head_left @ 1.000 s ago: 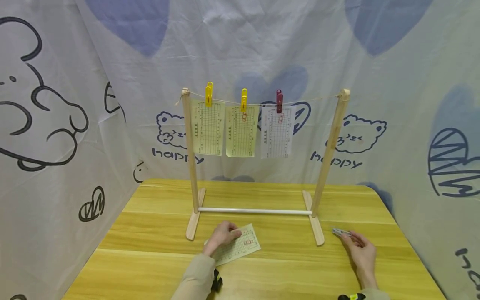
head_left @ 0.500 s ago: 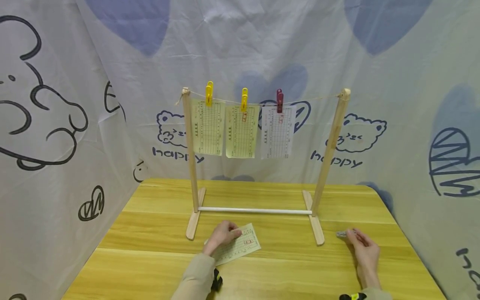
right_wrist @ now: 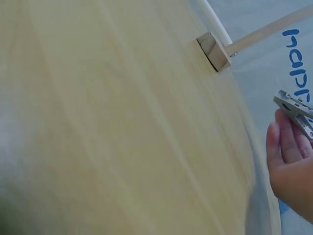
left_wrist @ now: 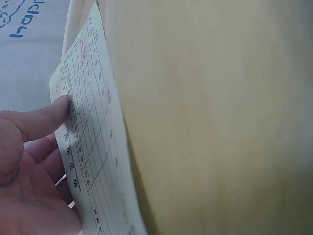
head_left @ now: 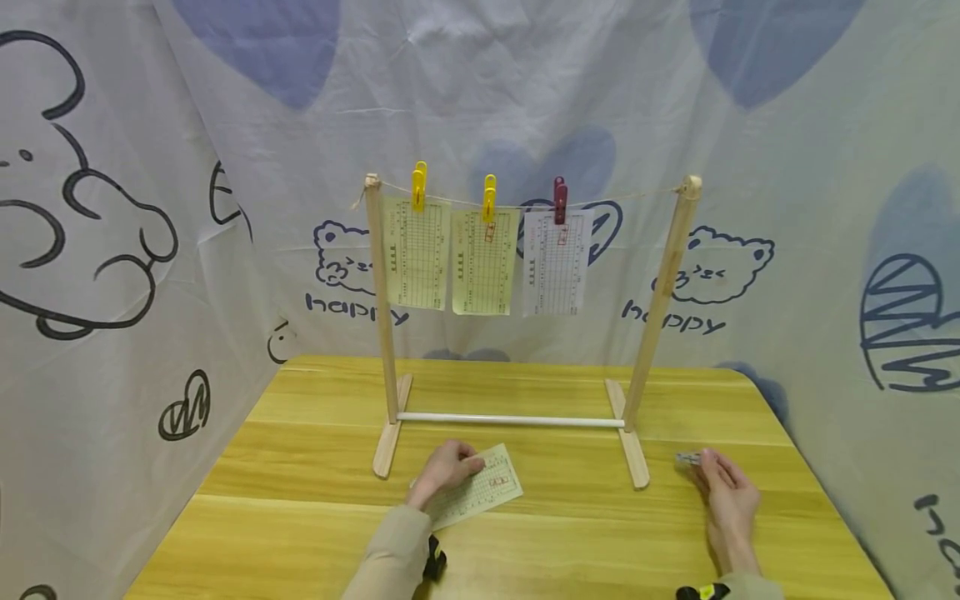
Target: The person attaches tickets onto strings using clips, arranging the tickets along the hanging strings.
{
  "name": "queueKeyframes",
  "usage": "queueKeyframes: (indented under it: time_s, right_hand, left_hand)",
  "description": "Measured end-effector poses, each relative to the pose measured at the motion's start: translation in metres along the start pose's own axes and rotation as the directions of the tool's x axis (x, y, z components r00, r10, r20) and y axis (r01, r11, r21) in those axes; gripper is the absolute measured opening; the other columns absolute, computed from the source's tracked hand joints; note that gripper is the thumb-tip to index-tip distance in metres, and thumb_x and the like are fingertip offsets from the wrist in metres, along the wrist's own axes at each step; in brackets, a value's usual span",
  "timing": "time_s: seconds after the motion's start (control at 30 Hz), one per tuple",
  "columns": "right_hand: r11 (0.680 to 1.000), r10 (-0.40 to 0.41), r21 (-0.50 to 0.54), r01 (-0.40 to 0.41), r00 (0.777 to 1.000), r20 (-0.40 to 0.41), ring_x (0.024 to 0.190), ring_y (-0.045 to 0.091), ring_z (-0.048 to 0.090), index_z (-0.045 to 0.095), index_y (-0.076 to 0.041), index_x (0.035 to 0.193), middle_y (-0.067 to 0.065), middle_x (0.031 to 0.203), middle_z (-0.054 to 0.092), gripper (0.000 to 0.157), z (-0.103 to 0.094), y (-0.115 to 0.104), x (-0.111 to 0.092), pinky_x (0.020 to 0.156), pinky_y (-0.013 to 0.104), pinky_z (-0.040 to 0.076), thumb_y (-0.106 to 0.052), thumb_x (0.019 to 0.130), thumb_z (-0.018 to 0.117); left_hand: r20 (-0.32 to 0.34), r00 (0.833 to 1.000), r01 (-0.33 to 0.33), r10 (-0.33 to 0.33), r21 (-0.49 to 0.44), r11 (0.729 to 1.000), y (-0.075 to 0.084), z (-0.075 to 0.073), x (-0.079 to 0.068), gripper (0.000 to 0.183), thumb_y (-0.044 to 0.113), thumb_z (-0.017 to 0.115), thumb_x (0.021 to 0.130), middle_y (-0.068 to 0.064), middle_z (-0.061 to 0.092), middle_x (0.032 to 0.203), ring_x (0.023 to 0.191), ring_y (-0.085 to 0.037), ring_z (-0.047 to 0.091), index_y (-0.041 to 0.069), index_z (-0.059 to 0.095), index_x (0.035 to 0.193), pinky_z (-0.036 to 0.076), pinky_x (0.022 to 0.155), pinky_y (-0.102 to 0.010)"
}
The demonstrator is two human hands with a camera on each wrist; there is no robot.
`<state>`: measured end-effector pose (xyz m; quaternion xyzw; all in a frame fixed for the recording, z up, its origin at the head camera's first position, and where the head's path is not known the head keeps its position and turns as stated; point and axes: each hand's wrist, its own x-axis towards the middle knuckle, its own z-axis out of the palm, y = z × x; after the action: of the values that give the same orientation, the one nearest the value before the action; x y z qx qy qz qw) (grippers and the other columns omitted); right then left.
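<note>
My left hand (head_left: 446, 472) pinches a pale green printed form (head_left: 480, 492) between thumb and fingers, low over the table in front of the rack. In the left wrist view the form (left_wrist: 93, 127) is tilted on edge, the thumb on its printed face. To the right of the rack, my right hand (head_left: 729, 497) holds a grey clothespin (head_left: 687, 458) by its end with the fingertips. The right wrist view shows this clothespin (right_wrist: 295, 110) raised above the fingers, part of it cut off by the frame edge.
A wooden rack (head_left: 660, 308) with a string stands on the table (head_left: 570, 550). Two yellow clothespins (head_left: 489, 198) hold green forms (head_left: 482, 262) on the string; a dark red clothespin (head_left: 560, 201) holds a white form (head_left: 555, 267). A patterned cloth (head_left: 525, 83) hangs behind.
My right hand has shifted slightly right with the grey clothespin, and less of the clothespin shows past the fingers. The left hand and its form have stayed nearly still.
</note>
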<state>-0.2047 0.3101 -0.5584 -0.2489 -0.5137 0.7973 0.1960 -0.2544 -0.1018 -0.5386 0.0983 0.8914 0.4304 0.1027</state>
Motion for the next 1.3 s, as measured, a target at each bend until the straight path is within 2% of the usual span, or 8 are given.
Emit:
queueKeyframes:
  time_s: [0.17, 0.37, 0.47, 0.63, 0.8, 1.1, 1.17, 1.3]
  right_hand:
    - [0.988, -0.008, 0.152, 0.001, 0.999, 0.046, 0.078, 0.006, 0.074, 0.071, -0.008, 0.111, -0.006, 0.086, 0.078, 0.02, 0.006, -0.001, -0.002, 0.072, 0.022, 0.062, -0.012, 0.092, 0.072]
    - [0.974, -0.021, 0.225, 0.001, 0.996, 0.085, 0.084, 0.008, 0.075, 0.072, -0.01, 0.112, -0.002, 0.094, 0.079, 0.019, 0.014, -0.006, -0.006, 0.075, 0.023, 0.062, -0.009, 0.093, 0.07]
    - [0.969, -0.032, 0.247, 0.009, 0.995, 0.092, 0.085, 0.008, 0.075, 0.071, -0.011, 0.11, -0.001, 0.096, 0.079, 0.018, 0.019, -0.01, -0.009, 0.074, 0.022, 0.062, -0.008, 0.092, 0.07]
    - [0.963, -0.047, 0.268, 0.023, 0.995, 0.085, 0.086, 0.008, 0.075, 0.068, -0.007, 0.109, -0.001, 0.097, 0.079, 0.018, 0.027, -0.016, -0.012, 0.074, 0.022, 0.062, -0.008, 0.092, 0.071]
    - [0.957, -0.069, 0.289, 0.038, 0.993, 0.099, 0.089, 0.01, 0.075, 0.066, -0.005, 0.113, 0.001, 0.101, 0.078, 0.02, 0.032, -0.021, -0.016, 0.077, 0.023, 0.062, -0.008, 0.093, 0.069]
    - [0.906, -0.097, 0.422, 0.034, 0.987, 0.128, 0.084, 0.015, 0.071, 0.065, -0.002, 0.115, 0.007, 0.097, 0.073, 0.021, 0.044, -0.03, -0.022, 0.074, 0.025, 0.061, -0.001, 0.094, 0.065]
    - [0.889, -0.106, 0.456, 0.036, 0.986, 0.13, 0.083, 0.016, 0.071, 0.065, 0.0, 0.114, 0.009, 0.096, 0.073, 0.02, 0.047, -0.031, -0.023, 0.072, 0.026, 0.061, 0.001, 0.094, 0.064]
    - [0.863, -0.128, 0.503, 0.04, 0.982, 0.14, 0.082, 0.019, 0.072, 0.065, 0.003, 0.113, 0.011, 0.095, 0.073, 0.019, 0.053, -0.034, -0.026, 0.07, 0.029, 0.061, 0.003, 0.094, 0.062]
  left_hand:
    - [-0.017, 1.0, 0.024, -0.024, -0.021, 0.999, 0.001, 0.001, 0.001, 0.022, 0.021, 0.068, 0.095, 0.0, 0.058, 0.072, 0.064, -0.011, 0.045, 0.0, 0.072, 0.087, 0.038, 0.057, -0.022]
    - [-0.061, 0.998, 0.009, -0.016, -0.116, 0.993, 0.002, 0.003, 0.003, 0.024, 0.021, 0.068, 0.096, -0.003, 0.063, 0.075, 0.064, -0.01, 0.047, -0.002, 0.073, 0.088, 0.04, 0.057, -0.021]
    - [-0.113, 0.994, -0.015, -0.003, -0.161, 0.987, 0.004, 0.004, 0.004, 0.025, 0.019, 0.067, 0.096, -0.011, 0.069, 0.082, 0.068, -0.01, 0.052, -0.004, 0.074, 0.093, 0.044, 0.06, -0.022]
    - [-0.217, 0.976, -0.061, 0.004, -0.258, 0.964, 0.008, 0.006, 0.007, 0.025, 0.018, 0.068, 0.096, -0.02, 0.073, 0.092, 0.073, -0.01, 0.058, -0.007, 0.074, 0.098, 0.048, 0.065, -0.02]
    - [-0.274, 0.96, -0.067, -0.048, -0.393, 0.917, 0.015, 0.007, 0.01, 0.025, 0.019, 0.07, 0.095, -0.02, 0.074, 0.095, 0.071, -0.008, 0.059, -0.005, 0.075, 0.102, 0.049, 0.064, -0.019]
    - [-0.315, 0.943, -0.094, -0.104, -0.554, 0.827, 0.033, 0.007, 0.01, 0.03, 0.021, 0.071, 0.095, -0.015, 0.073, 0.101, 0.08, -0.006, 0.057, -0.005, 0.074, 0.109, 0.048, 0.067, -0.018]
    - [-0.31, 0.943, -0.094, -0.118, -0.59, 0.802, 0.037, 0.007, 0.01, 0.032, 0.022, 0.071, 0.095, -0.013, 0.073, 0.102, 0.08, -0.006, 0.058, -0.005, 0.073, 0.111, 0.049, 0.068, -0.019]
    - [-0.291, 0.949, -0.115, -0.12, -0.676, 0.728, 0.046, 0.008, 0.008, 0.035, 0.021, 0.07, 0.096, -0.007, 0.074, 0.096, 0.079, -0.007, 0.061, -0.009, 0.071, 0.114, 0.053, 0.07, -0.019]
